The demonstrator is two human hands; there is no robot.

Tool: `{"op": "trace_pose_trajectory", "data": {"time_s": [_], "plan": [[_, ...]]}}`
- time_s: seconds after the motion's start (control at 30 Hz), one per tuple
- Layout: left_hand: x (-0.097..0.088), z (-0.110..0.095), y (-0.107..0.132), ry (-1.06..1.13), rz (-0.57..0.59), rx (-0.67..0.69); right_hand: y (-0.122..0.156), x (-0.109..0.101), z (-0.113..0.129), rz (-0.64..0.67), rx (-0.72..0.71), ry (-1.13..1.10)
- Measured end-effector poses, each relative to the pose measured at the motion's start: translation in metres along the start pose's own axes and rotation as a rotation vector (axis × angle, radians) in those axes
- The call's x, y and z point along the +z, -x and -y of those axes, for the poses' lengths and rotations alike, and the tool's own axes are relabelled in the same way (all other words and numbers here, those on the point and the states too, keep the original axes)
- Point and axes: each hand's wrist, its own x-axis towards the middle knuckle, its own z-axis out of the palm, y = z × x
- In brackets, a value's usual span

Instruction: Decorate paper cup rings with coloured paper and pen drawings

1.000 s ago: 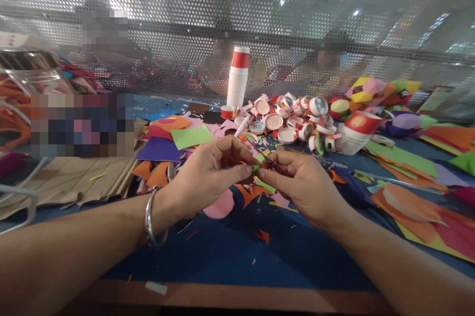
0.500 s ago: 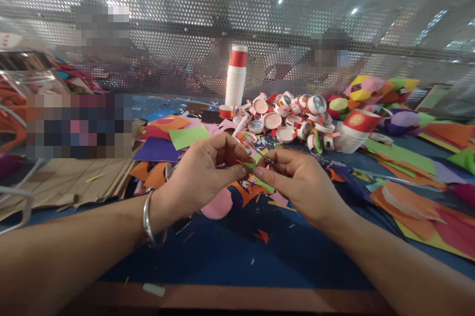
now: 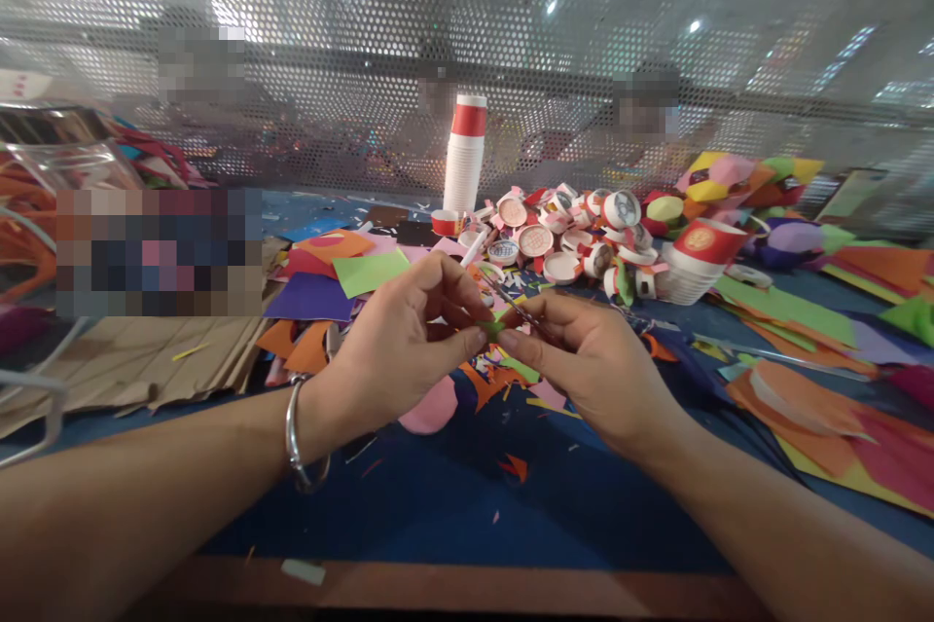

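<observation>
In the middle of the head view, my left hand [image 3: 409, 330] pinches a small green paper piece [image 3: 490, 326] between thumb and fingers. Facing it, my right hand [image 3: 591, 354] is closed around slim scissors [image 3: 503, 291], whose blades point up and to the left. My right thumb and fingertips also meet the green piece. Just beyond my left fingers a thin white stick [image 3: 473, 249] slants upward; whether my hand touches it I cannot tell. Below my hands lies a pink paper round [image 3: 429, 407] on the blue table, beside colourful paper scraps [image 3: 478, 388].
Behind my hands are a heap of cut cup bottoms [image 3: 536, 239] and a tall stack of paper cups [image 3: 465, 160]. Another cup stack [image 3: 697, 257] leans at right, near paper sheets [image 3: 809, 408]. Brown cardboard [image 3: 138, 359] lies left. A perforated screen [image 3: 328, 116] stands behind.
Both hands stay almost in place, with only slight finger movement around the green paper piece. The scissors remain in my right hand.
</observation>
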Motion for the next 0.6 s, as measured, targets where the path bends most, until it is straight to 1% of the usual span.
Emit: {"op": "trace_pose_trajectory", "data": {"time_s": [0.13, 0.27, 0.37, 0.5, 0.6], "plan": [[0.0003, 0.0023, -0.0005, -0.043, -0.039, 0.013, 0.0004, 0.0018, 0.0007, -0.039, -0.033, 0.095], [0.0015, 0.0049, -0.001, -0.101, -0.075, 0.021, 0.0009, 0.0032, 0.0, -0.048, -0.062, 0.143], [0.0031, 0.0051, -0.0006, -0.137, -0.081, 0.009, 0.0011, 0.0036, 0.0002, -0.058, -0.077, 0.166], [0.0039, 0.0039, 0.0008, -0.077, -0.071, 0.026, 0.0012, 0.003, -0.0003, -0.077, -0.069, 0.132], [0.0024, 0.0028, 0.0011, -0.05, -0.07, -0.021, 0.0014, 0.0018, -0.0014, -0.095, -0.04, 0.081]]}}
